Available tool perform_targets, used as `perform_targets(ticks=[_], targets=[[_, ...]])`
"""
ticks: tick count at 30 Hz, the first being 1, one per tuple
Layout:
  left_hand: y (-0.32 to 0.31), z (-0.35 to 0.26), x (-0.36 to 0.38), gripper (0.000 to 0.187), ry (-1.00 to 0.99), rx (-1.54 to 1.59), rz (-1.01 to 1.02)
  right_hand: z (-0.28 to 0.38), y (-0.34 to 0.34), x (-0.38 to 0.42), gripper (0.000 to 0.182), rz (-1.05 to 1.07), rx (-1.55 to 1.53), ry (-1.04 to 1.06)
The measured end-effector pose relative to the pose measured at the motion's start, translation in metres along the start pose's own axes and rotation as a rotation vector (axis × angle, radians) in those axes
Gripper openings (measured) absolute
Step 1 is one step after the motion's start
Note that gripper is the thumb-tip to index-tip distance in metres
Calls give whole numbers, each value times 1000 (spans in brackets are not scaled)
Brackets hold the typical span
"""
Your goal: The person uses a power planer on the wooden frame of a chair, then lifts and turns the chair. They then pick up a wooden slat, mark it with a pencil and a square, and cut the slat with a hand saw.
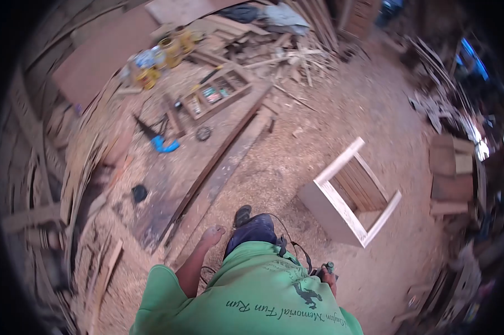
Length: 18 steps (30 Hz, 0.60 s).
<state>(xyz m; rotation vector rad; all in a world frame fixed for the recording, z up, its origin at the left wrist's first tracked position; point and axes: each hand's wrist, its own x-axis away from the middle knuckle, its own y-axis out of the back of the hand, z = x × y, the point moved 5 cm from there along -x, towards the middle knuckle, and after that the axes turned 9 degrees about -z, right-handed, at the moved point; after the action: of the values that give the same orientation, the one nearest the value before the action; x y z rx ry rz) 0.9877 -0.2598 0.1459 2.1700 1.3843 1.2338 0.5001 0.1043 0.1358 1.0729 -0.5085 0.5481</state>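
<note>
My left hand [213, 235] hangs beside my left leg, near the low plank bench, with nothing visible in it and its fingers loosely bent. At my right hip, my right hand [328, 276] is closed around a dark green power tool [330, 267], partly hidden by the hand and my shirt. A black cord [303, 252] loops in front of my waist, close to that tool. Ahead to the right, an open wooden box frame [341, 207] with pale front edges rests on the sawdust-covered floor, apart from both hands.
A long dark wooden bar [215, 162] lies along the bench. On the left are a blue-handled saw [164, 144], a divided wooden tray [242, 84] and several yellow-lidded jars [171, 47]. Scrap wood [305, 58] is heaped behind; wooden panels [451, 192] stand at right.
</note>
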Motion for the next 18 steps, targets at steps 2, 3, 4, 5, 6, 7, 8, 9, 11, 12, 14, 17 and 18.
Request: perform_targets(ticks=[2, 3, 4, 5, 6, 7, 8, 9, 11, 12, 14, 17, 18], targets=[[-10, 31, 5, 54, 38, 130, -16, 40, -18, -7, 50, 82, -46, 196], [-15, 49, 7, 53, 51, 190, -19, 59, -35, -10, 52, 147, -115, 271], [-13, 51, 14, 52, 56, 235, -19, 74, -50, -14, 55, 211, -188, 340], [-8, 47, 22, 51, 58, 279, -16, 89, -63, -18, 55, 222, -93, 381], [-3, 45, 25, 51, 56, 319, -12, 111, -78, -21, 56, 231, -3, 421], [2, 48, 26, 52, 25, 318, -61, 137, -93, -18, 57, 239, 83, 458], [5, 56, 25, 54, -7, 311, -108, 169, -108, -3, 60, 251, 84, 514], [11, 64, 24, 55, -41, 299, -149, 204, -123, 19, 63, 263, 82, 564], [40, 68, 31, 55, -19, 270, -104, 271, -157, 62, 70, 345, 215, 698], [55, 68, 30, 56, -13, 256, -82, 297, -177, 80, 73, 361, 220, 736], [76, 94, 23, 56, -83, 159, -151, 352, -216, 125, 77, 427, 199, 835], [86, 168, 6, 56, 82, 210, -18, 452, -231, 256, 86, 669, 200, 808], [90, 185, 1, 55, 179, 256, 67, 468, -258, 267, 85, 658, 184, 892]])
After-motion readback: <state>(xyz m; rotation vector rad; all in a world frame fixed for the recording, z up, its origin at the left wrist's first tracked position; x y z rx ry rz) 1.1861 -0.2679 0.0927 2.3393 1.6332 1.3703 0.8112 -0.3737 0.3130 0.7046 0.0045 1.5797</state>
